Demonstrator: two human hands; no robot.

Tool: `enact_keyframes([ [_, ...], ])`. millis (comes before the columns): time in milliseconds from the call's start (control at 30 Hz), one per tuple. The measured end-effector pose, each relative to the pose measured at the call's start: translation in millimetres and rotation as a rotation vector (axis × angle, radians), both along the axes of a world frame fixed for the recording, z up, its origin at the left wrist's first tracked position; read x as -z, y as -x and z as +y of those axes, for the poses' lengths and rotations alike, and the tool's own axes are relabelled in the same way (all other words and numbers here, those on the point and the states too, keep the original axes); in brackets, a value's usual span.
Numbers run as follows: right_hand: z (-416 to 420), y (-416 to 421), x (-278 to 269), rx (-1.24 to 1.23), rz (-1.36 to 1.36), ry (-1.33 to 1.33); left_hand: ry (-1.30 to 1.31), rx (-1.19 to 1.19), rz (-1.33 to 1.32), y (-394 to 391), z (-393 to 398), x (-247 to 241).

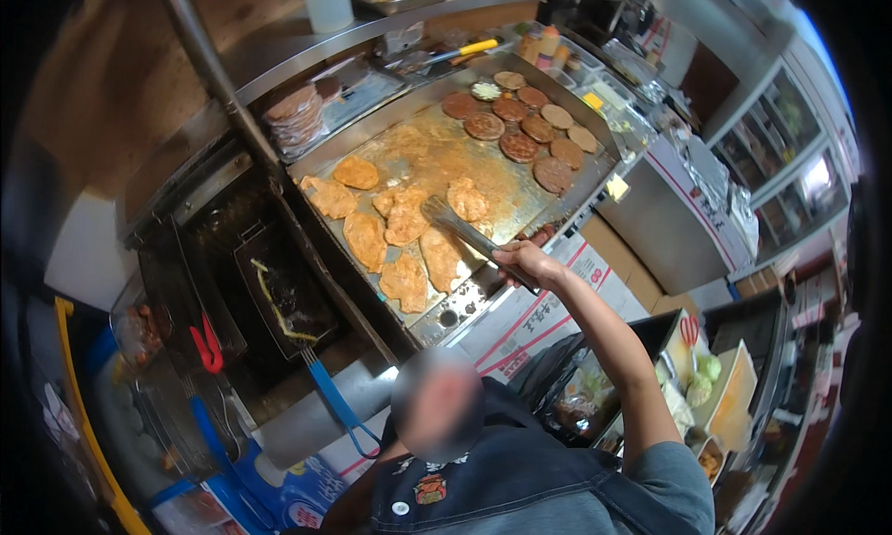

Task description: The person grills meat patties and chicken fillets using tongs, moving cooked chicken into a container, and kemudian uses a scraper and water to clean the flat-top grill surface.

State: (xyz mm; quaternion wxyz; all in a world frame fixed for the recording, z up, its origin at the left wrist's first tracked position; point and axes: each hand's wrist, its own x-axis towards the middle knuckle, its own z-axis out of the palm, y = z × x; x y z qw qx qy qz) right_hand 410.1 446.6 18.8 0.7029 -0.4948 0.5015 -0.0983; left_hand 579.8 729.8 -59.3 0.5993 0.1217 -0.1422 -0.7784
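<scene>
My right hand (pixel 527 262) grips a pair of metal tongs (pixel 475 238) by the handle, over the front edge of a flat-top griddle (pixel 425 139). The tongs' tips reach down among several flat orange-seasoned meat fillets (pixel 404 218) on the griddle's left half; whether they pinch one is not clear. Another fillet (pixel 467 199) lies just to the right of the tips. Several round patties (pixel 518 146), some browned and some paler, sit at the griddle's far right, beside a small round of white pieces (pixel 486 91). My left hand is out of view.
Left of the griddle is a deep fryer (pixel 230 200) with a blue-handled basket (pixel 334 392) and red-handled tool (pixel 207 345). Stacked patties (pixel 296 113) stand behind the griddle, beneath a metal shelf (pixel 390 19). A lined waste bin (pixel 582 395) stands at lower right.
</scene>
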Motion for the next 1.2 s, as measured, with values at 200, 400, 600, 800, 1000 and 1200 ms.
enact_keyframes([
  [200,-32,-5,-23,-0.133,0.100,0.149,0.000,-0.055,0.523,-10,-10,42],
  [400,-86,-17,-54,-0.287,0.163,0.190,0.091,-0.313,0.208,-1,-30,44],
  [600,-143,-33,-24,-0.403,0.053,0.034,-0.354,-0.475,-0.996,8,-73,-86],
  [800,-154,-36,-4,-0.511,-0.027,-0.071,-0.334,-0.602,-1.163,25,-91,-90],
  [1000,-132,6,-38,-0.509,-0.078,-0.106,-0.430,-0.587,-1.024,31,-97,-93],
  [1200,-109,70,-16,-0.579,0.010,-0.172,-0.460,-0.618,-1.191,37,-97,-93],
])
